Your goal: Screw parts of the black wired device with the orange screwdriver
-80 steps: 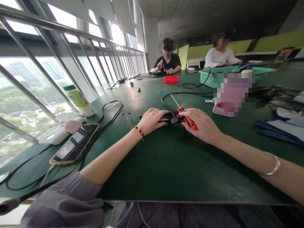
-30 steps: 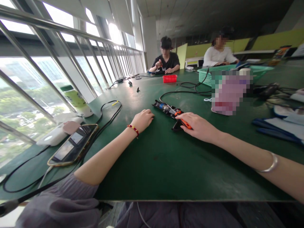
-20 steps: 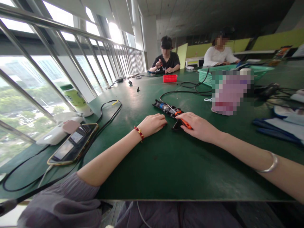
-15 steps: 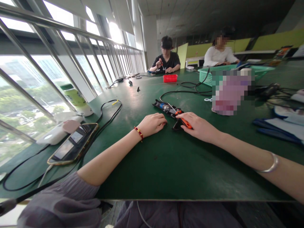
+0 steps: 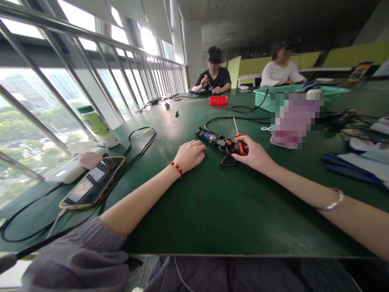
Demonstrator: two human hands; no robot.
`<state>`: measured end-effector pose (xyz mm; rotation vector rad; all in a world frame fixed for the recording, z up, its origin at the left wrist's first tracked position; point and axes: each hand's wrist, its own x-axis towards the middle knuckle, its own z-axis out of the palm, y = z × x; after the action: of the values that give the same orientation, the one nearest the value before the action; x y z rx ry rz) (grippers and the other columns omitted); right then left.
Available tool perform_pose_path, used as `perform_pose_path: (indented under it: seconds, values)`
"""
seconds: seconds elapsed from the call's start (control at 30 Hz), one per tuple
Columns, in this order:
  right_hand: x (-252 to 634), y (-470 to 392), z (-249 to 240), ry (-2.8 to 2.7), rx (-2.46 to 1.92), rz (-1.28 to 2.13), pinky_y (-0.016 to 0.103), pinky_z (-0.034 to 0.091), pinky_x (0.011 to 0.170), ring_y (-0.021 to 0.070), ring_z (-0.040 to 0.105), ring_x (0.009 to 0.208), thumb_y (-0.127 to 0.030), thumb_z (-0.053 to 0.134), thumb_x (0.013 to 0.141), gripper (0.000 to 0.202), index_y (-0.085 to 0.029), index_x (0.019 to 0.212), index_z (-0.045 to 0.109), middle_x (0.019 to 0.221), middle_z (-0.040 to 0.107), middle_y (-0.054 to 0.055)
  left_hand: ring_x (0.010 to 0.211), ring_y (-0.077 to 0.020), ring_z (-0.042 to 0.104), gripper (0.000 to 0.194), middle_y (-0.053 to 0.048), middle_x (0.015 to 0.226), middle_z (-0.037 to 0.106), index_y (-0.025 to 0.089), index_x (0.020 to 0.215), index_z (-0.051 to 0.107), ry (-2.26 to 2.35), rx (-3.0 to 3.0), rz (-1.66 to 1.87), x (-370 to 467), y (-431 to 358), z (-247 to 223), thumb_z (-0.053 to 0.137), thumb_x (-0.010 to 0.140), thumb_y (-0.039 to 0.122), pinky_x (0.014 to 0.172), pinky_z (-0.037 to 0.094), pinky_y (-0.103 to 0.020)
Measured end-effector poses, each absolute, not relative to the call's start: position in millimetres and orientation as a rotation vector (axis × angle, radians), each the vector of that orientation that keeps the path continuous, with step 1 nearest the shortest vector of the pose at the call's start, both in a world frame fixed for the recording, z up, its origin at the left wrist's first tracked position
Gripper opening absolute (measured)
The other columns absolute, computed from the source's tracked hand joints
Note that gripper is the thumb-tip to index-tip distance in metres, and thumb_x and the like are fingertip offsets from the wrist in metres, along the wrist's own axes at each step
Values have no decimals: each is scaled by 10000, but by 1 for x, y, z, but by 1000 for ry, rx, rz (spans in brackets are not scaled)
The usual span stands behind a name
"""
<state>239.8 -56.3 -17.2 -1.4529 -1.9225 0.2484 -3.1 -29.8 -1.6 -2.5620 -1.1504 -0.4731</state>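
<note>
My right hand (image 5: 253,154) is closed around the handle of an orange-and-black screwdriver (image 5: 242,148), whose metal shaft points away and upward. Just left of it lies an opened, long black corded device (image 5: 217,140), with a blue band, wires and inner parts exposed. A black curved piece (image 5: 227,162) extends from its near end. On the green table, my left hand (image 5: 190,156) rests with loosely bent fingers and holds nothing visible. Small dark bits (image 5: 210,158), too small to name, lie beside its fingertips.
A phone (image 5: 94,184), a white box-like item (image 5: 71,168) and a green bottle (image 5: 99,126) stand left, beside black cables (image 5: 142,148). Ahead are a red basket (image 5: 218,100) and a green basket (image 5: 263,99). Gloves (image 5: 361,160) lie right. Two people sit across the table.
My right hand has drawn the screwdriver off the device and swung its shaft away from me. My left hand has shifted slightly left, and small dark bits now show beside it.
</note>
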Motion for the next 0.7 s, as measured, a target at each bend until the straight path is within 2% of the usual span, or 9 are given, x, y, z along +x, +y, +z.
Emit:
perform_pose_path:
  seconds: [0.23, 0.53, 0.7]
  values:
    - [233, -56, -13, -1957, -1367, 306, 337, 472, 787, 191, 606, 830, -241, 563, 667, 387, -200, 1051, 531, 1029, 619, 52, 872, -181, 579, 270, -34, 931, 642, 198, 884, 653, -1144, -2595, -443, -2, -30, 0, 388, 834, 183, 772, 460, -304]
    - [235, -42, -21, -1934, -1314, 259, 350, 466, 807, 200, 607, 848, -245, 562, 667, 387, -213, 1048, 504, 1042, 621, 46, 833, -162, 578, 238, -34, 917, 636, 190, 906, 633, -989, -2676, -484, -3, -26, -3, 411, 822, 170, 757, 454, -279]
    - [236, -40, -22, -1949, -1329, 222, 351, 476, 778, 198, 610, 818, -235, 552, 664, 398, -229, 1058, 498, 1045, 619, 45, 852, -154, 579, 262, -35, 970, 631, 195, 986, 626, -860, -2702, -466, -2, -28, -2, 409, 842, 177, 758, 447, -266]
